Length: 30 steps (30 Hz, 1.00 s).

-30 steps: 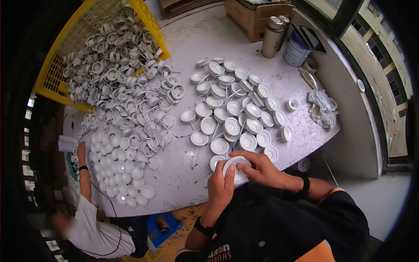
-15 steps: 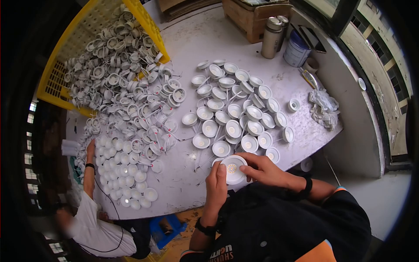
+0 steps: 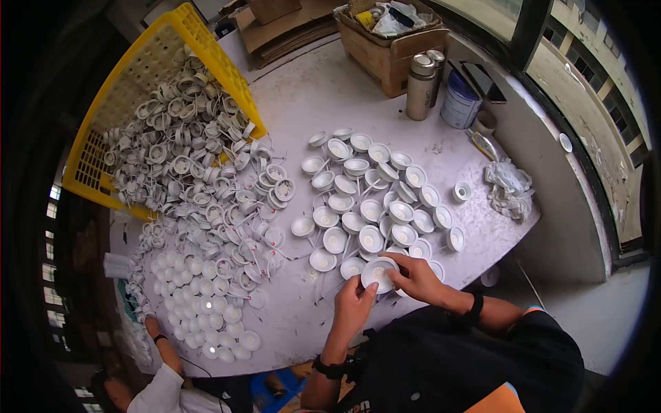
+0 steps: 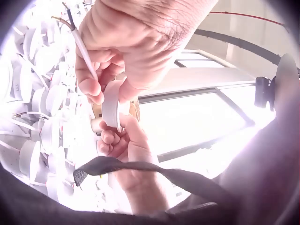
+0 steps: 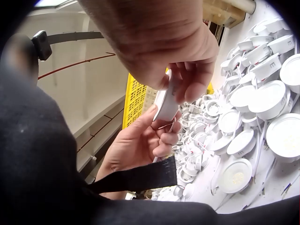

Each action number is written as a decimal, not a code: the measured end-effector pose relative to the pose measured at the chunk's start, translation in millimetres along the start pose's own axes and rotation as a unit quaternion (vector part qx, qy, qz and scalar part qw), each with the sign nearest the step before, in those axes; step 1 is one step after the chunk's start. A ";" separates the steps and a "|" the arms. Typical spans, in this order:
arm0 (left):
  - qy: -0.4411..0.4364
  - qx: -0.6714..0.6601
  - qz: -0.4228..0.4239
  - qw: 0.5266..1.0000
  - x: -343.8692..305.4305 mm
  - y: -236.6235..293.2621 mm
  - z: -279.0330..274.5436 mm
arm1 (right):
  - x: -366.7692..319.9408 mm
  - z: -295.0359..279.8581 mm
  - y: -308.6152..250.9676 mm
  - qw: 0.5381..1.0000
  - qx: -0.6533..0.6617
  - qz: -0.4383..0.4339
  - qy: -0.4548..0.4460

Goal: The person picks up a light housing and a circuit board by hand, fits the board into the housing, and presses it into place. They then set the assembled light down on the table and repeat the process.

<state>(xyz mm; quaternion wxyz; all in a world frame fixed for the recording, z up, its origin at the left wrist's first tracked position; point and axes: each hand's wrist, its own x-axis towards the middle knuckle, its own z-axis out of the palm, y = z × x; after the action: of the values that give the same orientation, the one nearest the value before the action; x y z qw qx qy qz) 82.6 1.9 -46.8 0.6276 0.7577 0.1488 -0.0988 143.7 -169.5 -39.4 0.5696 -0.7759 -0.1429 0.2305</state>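
Note:
A round white LED downlight (image 3: pixel 380 274) is held between both hands above the table's near edge, its face with a ring of small yellowish dots turned up in the head view. My left hand (image 3: pixel 353 303) pinches its left rim, thumb at the front. On the opposite side, my right hand (image 3: pixel 420 279) grips the rim with thumb and fingers. The left wrist view shows the lamp edge-on, with a white cable (image 4: pixel 83 55) with bared wire ends passing by the left fingers. Just beyond the hands stand many similar downlights (image 3: pixel 370 239), most of them face up.
A tipped yellow crate (image 3: pixel 241 89) spills wired lamp housings (image 3: pixel 200 165) at left. White round covers (image 3: pixel 206 303) lie in rows near another person's hand (image 3: pixel 153 327). A cardboard box (image 3: pixel 375 62), steel flask (image 3: pixel 419 89), tin (image 3: pixel 460 103) and crumpled plastic bag (image 3: pixel 509 189) stand along the back and right.
The fingers that covered the downlight's face have moved to its rim, and the face now shows. The head view has tilted up. At left, the other person's hand has moved nearer the front edge.

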 end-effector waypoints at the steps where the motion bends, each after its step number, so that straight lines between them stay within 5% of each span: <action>1: 0.011 0.023 0.013 1.000 13.0 2.3 -2.3 | 4.7 -3.2 2.5 0.999 0.040 0.034 -0.010; 3: 0.046 -0.042 0.001 0.998 49.3 1.2 -12.7 | 7.5 -11.3 -2.6 0.999 0.033 0.025 0.019; 6: 0.099 0.140 0.024 0.985 109.3 -1.5 -37.9 | 10.5 -25.3 3.1 0.998 0.040 0.030 0.035; 11: 0.053 0.352 -0.020 0.934 168.9 0.8 -44.3 | 9.2 -29.6 39.3 0.999 0.023 0.042 0.016; 15: 0.043 0.380 -0.041 0.923 188.1 3.6 -31.8 | 9.2 -29.9 43.4 0.998 0.012 0.060 0.009; 18: 0.072 0.445 -0.012 0.893 192.1 -5.9 -25.5 | 11.4 -31.8 42.6 0.998 -0.014 0.057 -0.008; 20: 0.168 0.452 0.076 0.873 188.0 -11.7 -21.0 | 13.7 -30.4 42.9 0.998 -0.030 0.052 -0.011; 26: 0.236 0.218 0.218 0.922 134.3 -32.3 -38.7 | 16.6 -26.2 34.3 0.998 -0.060 0.019 -0.019; 30: 0.277 -0.078 -0.009 0.958 73.9 -68.9 -71.0 | 13.9 -22.1 26.9 0.997 -0.063 0.033 -0.034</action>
<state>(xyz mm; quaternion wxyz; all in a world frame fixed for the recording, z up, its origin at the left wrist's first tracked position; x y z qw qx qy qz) 125.0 90.6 -121.5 0.6183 0.7024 0.3311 0.1214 165.9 -189.2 -62.3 0.5063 -0.8063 -0.1505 0.2662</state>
